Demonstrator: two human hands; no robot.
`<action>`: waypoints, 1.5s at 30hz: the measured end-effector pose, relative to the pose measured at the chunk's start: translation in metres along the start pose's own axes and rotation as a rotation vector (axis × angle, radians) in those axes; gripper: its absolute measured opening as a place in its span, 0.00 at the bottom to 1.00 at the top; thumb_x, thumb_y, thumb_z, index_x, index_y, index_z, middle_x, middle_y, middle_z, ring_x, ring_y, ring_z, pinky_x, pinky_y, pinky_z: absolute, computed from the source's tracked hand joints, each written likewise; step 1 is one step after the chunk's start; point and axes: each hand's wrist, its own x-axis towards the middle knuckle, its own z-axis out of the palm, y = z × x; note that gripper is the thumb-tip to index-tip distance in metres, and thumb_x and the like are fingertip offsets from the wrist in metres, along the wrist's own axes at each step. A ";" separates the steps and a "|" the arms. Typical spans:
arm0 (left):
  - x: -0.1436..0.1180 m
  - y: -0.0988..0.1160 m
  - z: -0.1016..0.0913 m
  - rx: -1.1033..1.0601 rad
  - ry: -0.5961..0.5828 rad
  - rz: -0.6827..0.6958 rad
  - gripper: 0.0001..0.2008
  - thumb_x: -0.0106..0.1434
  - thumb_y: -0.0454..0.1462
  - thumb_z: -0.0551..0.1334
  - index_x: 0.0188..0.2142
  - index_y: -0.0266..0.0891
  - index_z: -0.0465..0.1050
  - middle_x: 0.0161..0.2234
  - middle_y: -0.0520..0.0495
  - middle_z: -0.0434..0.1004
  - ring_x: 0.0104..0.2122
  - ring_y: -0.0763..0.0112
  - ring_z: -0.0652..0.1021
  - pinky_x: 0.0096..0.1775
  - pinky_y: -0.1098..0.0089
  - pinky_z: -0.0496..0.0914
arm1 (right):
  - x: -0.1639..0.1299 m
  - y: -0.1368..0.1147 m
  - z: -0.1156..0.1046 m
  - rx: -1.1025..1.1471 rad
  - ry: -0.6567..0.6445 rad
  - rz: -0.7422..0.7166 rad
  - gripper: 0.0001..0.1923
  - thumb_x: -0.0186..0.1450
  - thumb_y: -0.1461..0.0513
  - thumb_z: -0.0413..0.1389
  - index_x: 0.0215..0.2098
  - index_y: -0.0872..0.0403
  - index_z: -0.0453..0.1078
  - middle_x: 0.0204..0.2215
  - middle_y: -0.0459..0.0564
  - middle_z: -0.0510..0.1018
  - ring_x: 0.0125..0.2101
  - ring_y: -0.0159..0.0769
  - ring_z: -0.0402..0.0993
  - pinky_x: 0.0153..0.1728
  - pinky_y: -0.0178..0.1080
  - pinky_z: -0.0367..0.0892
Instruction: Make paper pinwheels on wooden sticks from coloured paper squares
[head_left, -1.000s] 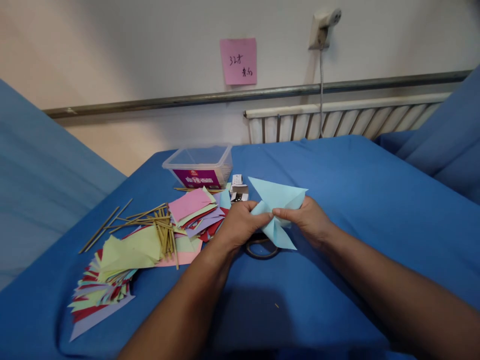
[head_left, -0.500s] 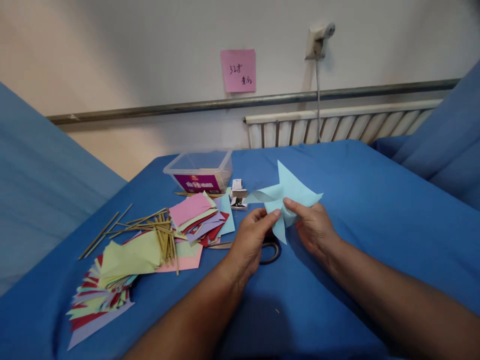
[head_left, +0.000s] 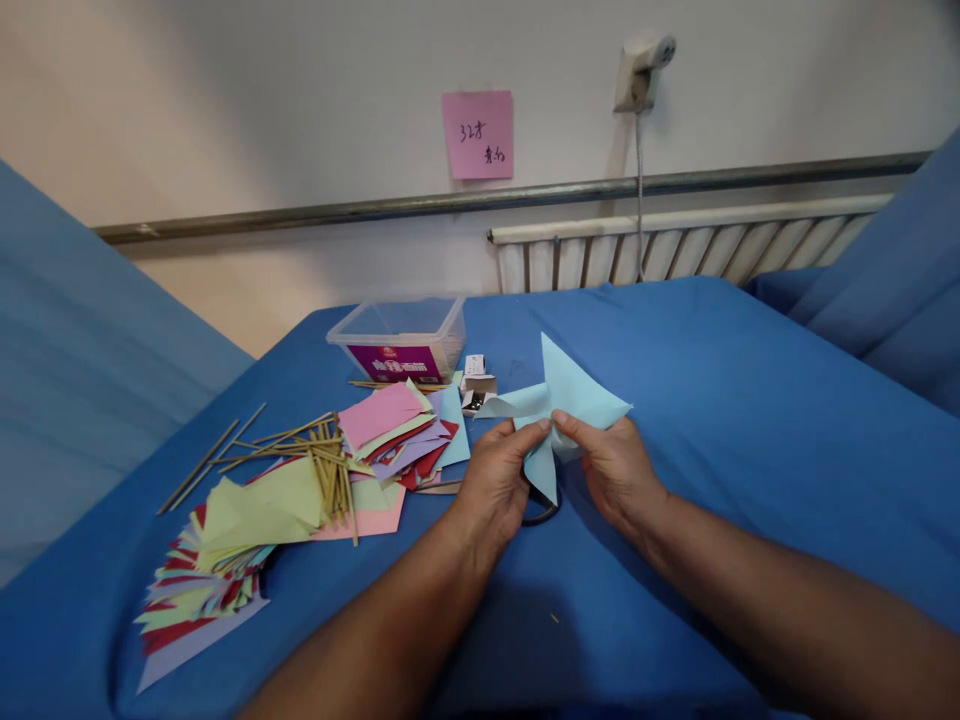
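Note:
A light blue folded paper piece (head_left: 564, 402), shaped like pinwheel blades, is held up over the blue table cover (head_left: 735, 400). My left hand (head_left: 499, 478) pinches its centre from the left with thumb and forefinger. My right hand (head_left: 615, 468) pinches the same centre from the right, its fingers behind the paper. One blade points up, one down, one to the left. Scissors (head_left: 534, 510) lie on the cover under my hands, mostly hidden.
Left of my hands lie a heap of coloured paper squares (head_left: 401, 430), several thin wooden sticks (head_left: 315, 450) and a fan of cut paper triangles (head_left: 202, 570). A clear plastic box (head_left: 401, 338) and a small stapler box (head_left: 475, 382) stand behind. A radiator (head_left: 675, 245) lines the wall.
The paper piece has been turned and reshaped between my fingers; its top blade now points upward, and both hands pinch closer together at its centre.

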 end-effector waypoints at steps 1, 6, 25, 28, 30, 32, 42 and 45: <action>0.000 0.000 0.000 -0.002 0.003 0.001 0.15 0.46 0.34 0.71 0.35 0.33 0.76 0.32 0.44 0.80 0.29 0.70 0.77 0.38 0.70 0.70 | 0.000 0.000 0.000 0.001 0.003 -0.002 0.20 0.51 0.64 0.66 0.44 0.52 0.74 0.38 0.49 0.81 0.40 0.40 0.76 0.48 0.44 0.68; 0.001 -0.001 -0.001 0.007 -0.003 0.012 0.16 0.45 0.35 0.72 0.34 0.33 0.75 0.30 0.44 0.79 0.28 0.70 0.77 0.36 0.69 0.71 | -0.002 0.001 0.000 -0.013 -0.011 -0.001 0.23 0.52 0.63 0.66 0.47 0.51 0.73 0.38 0.49 0.81 0.40 0.43 0.77 0.48 0.47 0.68; 0.019 0.021 -0.019 0.152 0.135 0.159 0.16 0.43 0.36 0.72 0.31 0.32 0.73 0.25 0.46 0.78 0.22 0.69 0.76 0.27 0.69 0.71 | 0.011 0.000 -0.012 -0.118 -0.094 0.179 0.16 0.51 0.56 0.66 0.35 0.54 0.71 0.28 0.46 0.77 0.24 0.31 0.70 0.19 0.33 0.62; 0.023 0.024 -0.023 0.117 0.101 0.166 0.15 0.43 0.35 0.72 0.31 0.31 0.73 0.26 0.45 0.78 0.23 0.68 0.77 0.29 0.68 0.72 | 0.017 0.002 -0.016 -0.196 -0.084 0.104 0.15 0.53 0.56 0.64 0.35 0.54 0.69 0.26 0.45 0.74 0.24 0.30 0.68 0.21 0.33 0.63; 0.025 0.026 -0.025 0.084 0.099 0.176 0.15 0.43 0.34 0.71 0.31 0.31 0.73 0.26 0.45 0.78 0.24 0.67 0.77 0.30 0.68 0.72 | 0.020 0.002 -0.018 -0.323 -0.031 -0.075 0.16 0.54 0.58 0.62 0.39 0.53 0.67 0.31 0.47 0.74 0.27 0.32 0.70 0.27 0.36 0.67; 0.026 0.028 -0.026 0.052 0.121 0.176 0.15 0.43 0.32 0.71 0.32 0.31 0.73 0.26 0.45 0.78 0.24 0.67 0.77 0.30 0.68 0.73 | 0.021 -0.001 -0.020 -0.526 0.000 -0.351 0.22 0.55 0.62 0.60 0.48 0.50 0.65 0.44 0.51 0.72 0.38 0.37 0.71 0.38 0.42 0.69; 0.022 0.032 -0.026 -0.015 -0.016 0.163 0.11 0.46 0.31 0.70 0.31 0.33 0.73 0.29 0.45 0.79 0.27 0.67 0.77 0.34 0.67 0.72 | 0.011 -0.009 -0.022 -1.291 -0.488 -1.021 0.18 0.57 0.66 0.59 0.44 0.44 0.71 0.62 0.47 0.55 0.62 0.54 0.47 0.57 0.59 0.50; 0.022 0.032 -0.025 0.005 0.007 0.131 0.13 0.45 0.32 0.70 0.31 0.31 0.73 0.28 0.44 0.78 0.27 0.65 0.78 0.34 0.65 0.72 | 0.010 -0.010 -0.022 -1.293 -0.490 -1.059 0.11 0.58 0.63 0.61 0.39 0.44 0.73 0.60 0.47 0.58 0.62 0.55 0.48 0.56 0.59 0.51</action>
